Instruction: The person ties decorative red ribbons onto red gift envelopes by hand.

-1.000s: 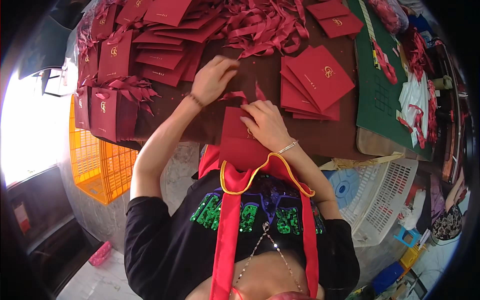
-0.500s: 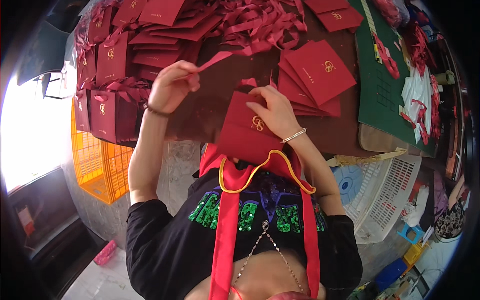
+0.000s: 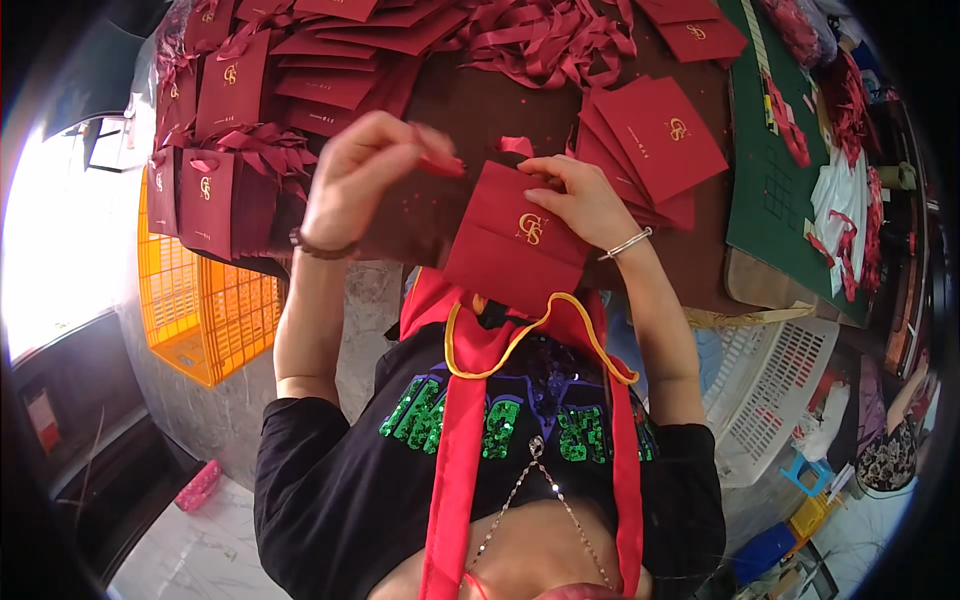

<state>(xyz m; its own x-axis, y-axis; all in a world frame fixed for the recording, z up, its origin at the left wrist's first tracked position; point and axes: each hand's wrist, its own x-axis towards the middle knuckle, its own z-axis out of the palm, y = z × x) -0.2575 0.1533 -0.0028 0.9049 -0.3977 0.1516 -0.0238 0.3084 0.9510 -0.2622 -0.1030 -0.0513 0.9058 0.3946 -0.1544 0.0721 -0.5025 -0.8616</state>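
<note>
A dark red paper gift bag (image 3: 490, 245) with a gold emblem lies tilted at the table's near edge, in front of my body. My right hand (image 3: 588, 203) pinches its upper right edge, fingers behind and thumb on the front. Just left of the bag's top, my left hand (image 3: 365, 175) is raised, closed on a red ribbon (image 3: 440, 162); ribbon and fingertips are blurred by motion. A short loop of red ribbon (image 3: 516, 146) sticks up behind the bag's top edge.
Several flat red bags (image 3: 655, 140) lie stacked to the right, and others with ribbon handles (image 3: 225, 195) stand at the left. Loose ribbons (image 3: 545, 45) are heaped at the back. A green board (image 3: 775, 190) covers the right side. Orange (image 3: 210, 320) and white (image 3: 765, 390) crates stand below.
My left hand has moved toward the bag, bringing the ribbon, which no longer stretches back to the heap. My right hand keeps its hold on the bag. The whole view has shifted slightly.
</note>
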